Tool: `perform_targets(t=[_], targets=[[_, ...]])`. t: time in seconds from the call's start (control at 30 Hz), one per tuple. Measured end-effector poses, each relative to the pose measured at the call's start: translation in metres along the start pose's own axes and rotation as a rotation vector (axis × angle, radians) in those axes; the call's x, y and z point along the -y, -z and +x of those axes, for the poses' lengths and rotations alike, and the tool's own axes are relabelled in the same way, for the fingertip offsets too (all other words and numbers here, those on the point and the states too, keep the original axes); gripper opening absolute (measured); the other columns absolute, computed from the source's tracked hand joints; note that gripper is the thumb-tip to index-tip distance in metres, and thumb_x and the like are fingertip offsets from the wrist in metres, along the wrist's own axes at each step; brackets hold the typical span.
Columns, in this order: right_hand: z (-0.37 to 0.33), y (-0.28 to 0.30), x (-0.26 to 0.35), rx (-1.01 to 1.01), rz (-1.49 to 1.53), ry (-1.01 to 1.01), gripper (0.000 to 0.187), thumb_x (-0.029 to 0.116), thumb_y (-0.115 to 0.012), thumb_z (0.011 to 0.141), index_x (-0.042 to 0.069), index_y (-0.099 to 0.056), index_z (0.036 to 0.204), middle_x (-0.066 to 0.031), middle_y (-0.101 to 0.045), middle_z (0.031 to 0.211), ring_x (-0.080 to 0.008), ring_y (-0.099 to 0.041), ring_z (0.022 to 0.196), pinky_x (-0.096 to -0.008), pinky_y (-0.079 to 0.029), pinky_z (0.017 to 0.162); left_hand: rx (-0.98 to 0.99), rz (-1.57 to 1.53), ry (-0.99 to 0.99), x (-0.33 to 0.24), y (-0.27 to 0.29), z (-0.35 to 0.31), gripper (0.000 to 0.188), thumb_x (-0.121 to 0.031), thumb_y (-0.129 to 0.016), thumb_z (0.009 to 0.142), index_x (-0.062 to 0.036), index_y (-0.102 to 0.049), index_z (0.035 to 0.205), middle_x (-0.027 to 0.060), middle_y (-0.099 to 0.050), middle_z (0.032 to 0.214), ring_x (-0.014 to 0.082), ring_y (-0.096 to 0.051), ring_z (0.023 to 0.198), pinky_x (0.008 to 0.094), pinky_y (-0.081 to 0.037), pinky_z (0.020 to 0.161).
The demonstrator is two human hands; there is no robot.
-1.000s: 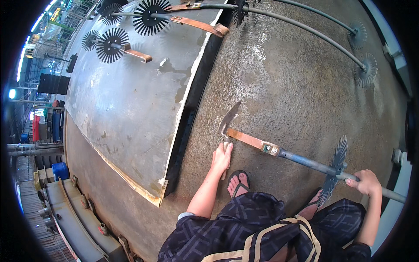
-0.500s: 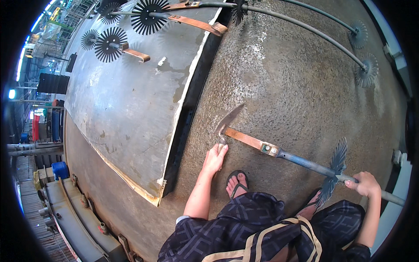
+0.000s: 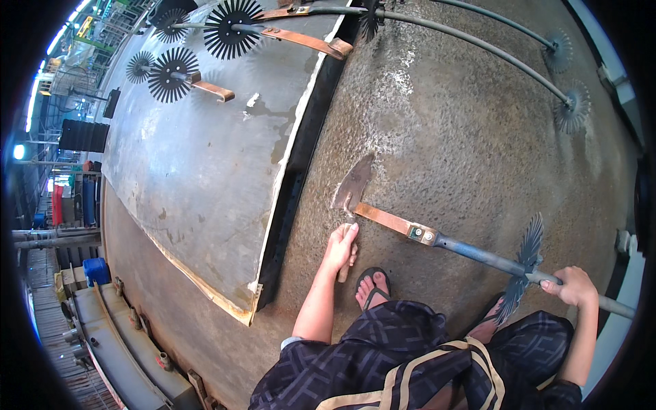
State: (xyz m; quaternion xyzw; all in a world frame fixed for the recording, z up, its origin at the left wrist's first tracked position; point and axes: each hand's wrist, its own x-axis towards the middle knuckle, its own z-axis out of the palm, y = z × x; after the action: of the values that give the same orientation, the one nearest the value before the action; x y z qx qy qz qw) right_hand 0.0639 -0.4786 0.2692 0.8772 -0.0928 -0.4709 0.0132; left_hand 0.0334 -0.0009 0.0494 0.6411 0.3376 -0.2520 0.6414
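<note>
My left hand [image 3: 341, 249] is closed round the handle of a trowel [image 3: 357, 179], whose rusty pointed blade points away from me. Close beside the blade lies the end of a flat copper bar [image 3: 384, 217]; I cannot tell whether they touch. The bar is bolted to a long metal rod [image 3: 478, 254], bluish near the joint and grey farther right. My right hand [image 3: 572, 287] grips this rod near its right part. Just left of that hand, a dark slotted disc [image 3: 527, 263] sits on the rod, seen nearly edge-on.
A large grey metal sheet [image 3: 205, 157] with a dark edge lies to the left. Similar rods with slotted discs [image 3: 232, 29] rest across its far end, and a long rod [image 3: 478, 44] reaches over the rough wet floor. A blue container [image 3: 96, 270] stands far left by metal machinery [image 3: 130, 342].
The trowel has turned in my left hand, so its blade now shows its broad face and its handle shows below the fingers. My right hand and the rod stay nearly still.
</note>
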Motion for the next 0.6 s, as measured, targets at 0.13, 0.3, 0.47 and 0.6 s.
perform_targets(t=[0.13,0.3,0.47,0.6], targets=[[-0.001,0.001,-0.001,0.003,0.0,-0.005,0.056,0.061,-0.062,0.072,0.006,-0.07,0.077,-0.0198,-0.061,0.065,-0.0368,-0.063,0.074,-0.0454,-0.047,0.07,0.028,-0.125,-0.038,0.009,-0.003,0.006,0.028,-0.039,-0.051,0.094,-0.0131,-0.044,0.086,0.0019,-0.045,0.052,0.0122,-0.04,0.035,0.0268,-0.034,0.034],[0.004,-0.002,-0.005,0.003,-0.013,0.015,0.058,0.062,-0.062,0.072,0.005,-0.07,0.078,-0.0208,-0.061,0.068,-0.0375,-0.063,0.074,-0.0455,-0.047,0.07,-0.084,-0.179,-0.015,0.01,-0.008,0.008,0.029,-0.039,-0.051,0.095,-0.0117,-0.046,0.086,0.0015,-0.044,0.051,0.0121,-0.041,0.035,0.0273,-0.034,0.034],[0.005,-0.004,-0.006,0.012,-0.01,0.029,0.06,0.063,-0.061,0.072,0.004,-0.069,0.078,-0.0209,-0.061,0.069,-0.038,-0.062,0.075,-0.0457,-0.047,0.07,-0.039,-0.141,-0.05,0.013,-0.011,0.002,0.03,-0.04,-0.051,0.095,-0.0117,-0.045,0.086,0.0016,-0.044,0.051,0.0124,-0.041,0.035,0.0278,-0.034,0.033],[0.003,-0.001,-0.006,0.013,-0.005,0.0,0.06,0.064,-0.06,0.072,0.005,-0.07,0.079,-0.0204,-0.062,0.069,-0.0376,-0.062,0.075,-0.046,-0.047,0.07,-0.05,-0.116,-0.041,0.006,-0.009,0.006,0.029,-0.039,-0.05,0.095,-0.0116,-0.045,0.085,0.0009,-0.043,0.051,0.0119,-0.041,0.036,0.027,-0.034,0.034]])
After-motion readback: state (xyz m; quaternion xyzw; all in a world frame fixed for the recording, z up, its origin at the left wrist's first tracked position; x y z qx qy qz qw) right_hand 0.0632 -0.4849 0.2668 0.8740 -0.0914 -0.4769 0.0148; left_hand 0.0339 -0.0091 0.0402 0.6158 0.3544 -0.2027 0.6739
